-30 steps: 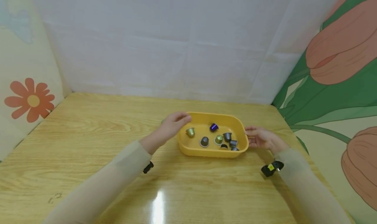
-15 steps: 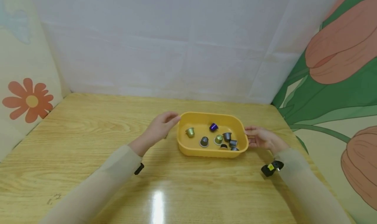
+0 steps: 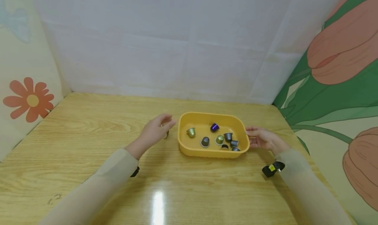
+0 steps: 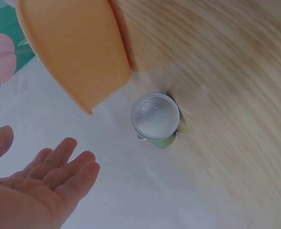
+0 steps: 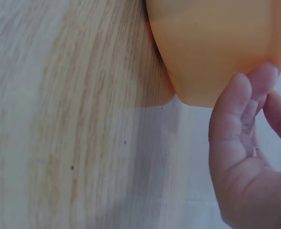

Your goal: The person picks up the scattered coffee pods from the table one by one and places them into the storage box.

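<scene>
A yellow plastic basin (image 3: 212, 153) stands on the wooden table with several coffee capsules in it. Among them are a dark blue capsule (image 3: 214, 127), a pale green capsule (image 3: 191, 132) and a grey capsule (image 3: 205, 142). My left hand (image 3: 152, 131) is just left of the basin, its fingers loosely extended and holding nothing. One more coffee capsule (image 4: 155, 117) lies on its side close to that hand, its silver lid facing the left wrist camera; in the head view the hand partly covers it. At the basin's right end, my right hand (image 3: 262, 139) touches the wall with relaxed fingertips (image 5: 238, 86).
A white sheet (image 3: 165, 54) hangs behind the table (image 3: 88, 126). Flower-patterned panels rise on both sides, with a red flower (image 3: 32, 101) at the left and large tulips (image 3: 339, 54) at the right.
My left hand has left the basin's left rim and moved leftward, bringing the capsule outside the basin partly into sight. The basin and my right hand have stayed in place.
</scene>
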`<state>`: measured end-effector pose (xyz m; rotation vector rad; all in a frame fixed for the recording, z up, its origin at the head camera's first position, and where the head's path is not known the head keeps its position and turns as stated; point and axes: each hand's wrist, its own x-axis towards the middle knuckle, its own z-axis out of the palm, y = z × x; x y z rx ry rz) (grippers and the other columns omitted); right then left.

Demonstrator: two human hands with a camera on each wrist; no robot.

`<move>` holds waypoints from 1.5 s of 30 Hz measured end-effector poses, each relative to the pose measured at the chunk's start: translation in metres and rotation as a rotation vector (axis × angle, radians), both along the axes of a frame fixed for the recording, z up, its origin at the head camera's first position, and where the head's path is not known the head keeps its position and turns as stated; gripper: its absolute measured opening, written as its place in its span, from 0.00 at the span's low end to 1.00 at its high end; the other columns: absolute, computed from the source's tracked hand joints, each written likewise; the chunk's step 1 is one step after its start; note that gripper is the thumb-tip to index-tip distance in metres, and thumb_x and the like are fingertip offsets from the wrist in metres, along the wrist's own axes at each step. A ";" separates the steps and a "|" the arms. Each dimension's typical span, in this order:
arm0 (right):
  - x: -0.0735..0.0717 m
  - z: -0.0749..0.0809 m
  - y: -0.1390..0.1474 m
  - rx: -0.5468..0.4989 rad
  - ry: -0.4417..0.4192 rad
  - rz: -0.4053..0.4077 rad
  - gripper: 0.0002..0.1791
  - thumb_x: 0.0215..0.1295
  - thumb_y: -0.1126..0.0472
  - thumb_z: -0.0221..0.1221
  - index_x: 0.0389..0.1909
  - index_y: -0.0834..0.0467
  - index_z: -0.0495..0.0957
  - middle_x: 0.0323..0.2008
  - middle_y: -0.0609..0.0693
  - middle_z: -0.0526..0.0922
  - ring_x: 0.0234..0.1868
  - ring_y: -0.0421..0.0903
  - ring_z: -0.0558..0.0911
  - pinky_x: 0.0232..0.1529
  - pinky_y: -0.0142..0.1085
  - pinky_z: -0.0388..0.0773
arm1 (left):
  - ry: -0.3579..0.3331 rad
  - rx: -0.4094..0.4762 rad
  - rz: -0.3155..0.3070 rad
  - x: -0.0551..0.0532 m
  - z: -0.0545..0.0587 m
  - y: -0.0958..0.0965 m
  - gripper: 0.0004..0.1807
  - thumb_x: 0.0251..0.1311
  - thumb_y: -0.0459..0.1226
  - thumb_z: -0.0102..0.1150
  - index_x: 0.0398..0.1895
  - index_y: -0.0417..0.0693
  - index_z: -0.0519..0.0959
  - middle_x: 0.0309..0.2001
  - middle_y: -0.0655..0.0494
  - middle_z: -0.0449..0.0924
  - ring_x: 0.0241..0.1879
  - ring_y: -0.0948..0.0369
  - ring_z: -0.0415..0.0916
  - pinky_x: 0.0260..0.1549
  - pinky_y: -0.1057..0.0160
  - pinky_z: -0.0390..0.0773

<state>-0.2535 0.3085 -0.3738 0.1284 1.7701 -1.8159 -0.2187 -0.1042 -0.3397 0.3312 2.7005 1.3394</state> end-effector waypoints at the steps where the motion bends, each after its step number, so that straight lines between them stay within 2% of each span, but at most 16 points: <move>1: 0.000 0.000 0.000 -0.002 -0.001 -0.001 0.08 0.76 0.65 0.45 0.43 0.54 0.73 0.33 0.48 0.83 0.32 0.43 0.83 0.35 0.36 0.82 | -0.002 -0.009 0.004 0.000 -0.001 0.000 0.30 0.74 0.48 0.47 0.70 0.39 0.63 0.65 0.40 0.68 0.64 0.44 0.64 0.60 0.43 0.67; 10: 0.000 0.001 0.001 -0.035 -0.001 -0.002 0.10 0.77 0.66 0.44 0.43 0.54 0.75 0.33 0.48 0.84 0.32 0.43 0.83 0.34 0.36 0.82 | 0.042 -0.116 0.015 0.000 -0.012 -0.005 0.35 0.72 0.53 0.47 0.70 0.36 0.61 0.66 0.39 0.67 0.65 0.42 0.63 0.61 0.42 0.65; 14: 0.000 0.000 0.002 -0.044 -0.003 0.003 0.10 0.77 0.65 0.45 0.43 0.54 0.75 0.33 0.48 0.84 0.32 0.43 0.83 0.35 0.36 0.82 | 0.071 -0.162 0.014 0.000 -0.017 -0.008 0.34 0.72 0.51 0.49 0.70 0.35 0.62 0.67 0.39 0.65 0.65 0.42 0.63 0.61 0.42 0.65; 22: -0.001 -0.001 0.002 -0.027 -0.005 -0.009 0.11 0.76 0.65 0.45 0.41 0.53 0.76 0.33 0.47 0.83 0.31 0.43 0.83 0.34 0.35 0.82 | 0.104 -0.231 0.021 -0.003 -0.024 -0.012 0.33 0.71 0.48 0.53 0.68 0.32 0.63 0.63 0.35 0.69 0.60 0.40 0.69 0.57 0.42 0.70; 28: -0.001 -0.001 0.003 -0.021 0.003 -0.003 0.11 0.76 0.65 0.46 0.39 0.52 0.77 0.32 0.47 0.83 0.31 0.42 0.83 0.34 0.35 0.82 | 0.112 -0.327 0.013 -0.006 -0.026 -0.013 0.34 0.70 0.46 0.54 0.68 0.29 0.61 0.62 0.29 0.67 0.62 0.35 0.65 0.57 0.38 0.68; 32: -0.001 0.000 0.003 -0.019 -0.004 -0.014 0.11 0.76 0.65 0.46 0.40 0.52 0.77 0.33 0.47 0.83 0.31 0.43 0.83 0.34 0.36 0.82 | 0.147 -0.385 -0.006 -0.008 -0.030 -0.013 0.32 0.69 0.45 0.56 0.65 0.28 0.64 0.59 0.30 0.71 0.62 0.30 0.61 0.56 0.34 0.66; 35: 0.000 0.000 0.002 -0.022 -0.006 -0.015 0.11 0.76 0.65 0.45 0.40 0.53 0.77 0.33 0.47 0.83 0.31 0.43 0.83 0.34 0.35 0.82 | 0.136 -0.412 -0.011 -0.010 -0.033 -0.013 0.34 0.68 0.46 0.56 0.65 0.27 0.63 0.59 0.30 0.71 0.63 0.29 0.57 0.56 0.32 0.64; 39: 0.000 0.000 0.002 -0.035 -0.003 -0.007 0.11 0.76 0.66 0.45 0.40 0.53 0.77 0.32 0.47 0.83 0.31 0.43 0.83 0.34 0.35 0.82 | 0.090 -0.457 -0.007 -0.013 -0.038 -0.013 0.40 0.68 0.49 0.56 0.69 0.26 0.57 0.62 0.28 0.66 0.65 0.29 0.55 0.58 0.31 0.61; 45: -0.001 -0.002 0.002 -0.033 -0.001 -0.005 0.13 0.76 0.66 0.45 0.39 0.51 0.78 0.32 0.47 0.84 0.30 0.42 0.83 0.34 0.35 0.82 | 0.094 -0.548 -0.018 -0.015 -0.044 -0.014 0.44 0.68 0.52 0.55 0.69 0.23 0.54 0.61 0.26 0.67 0.64 0.28 0.55 0.57 0.32 0.63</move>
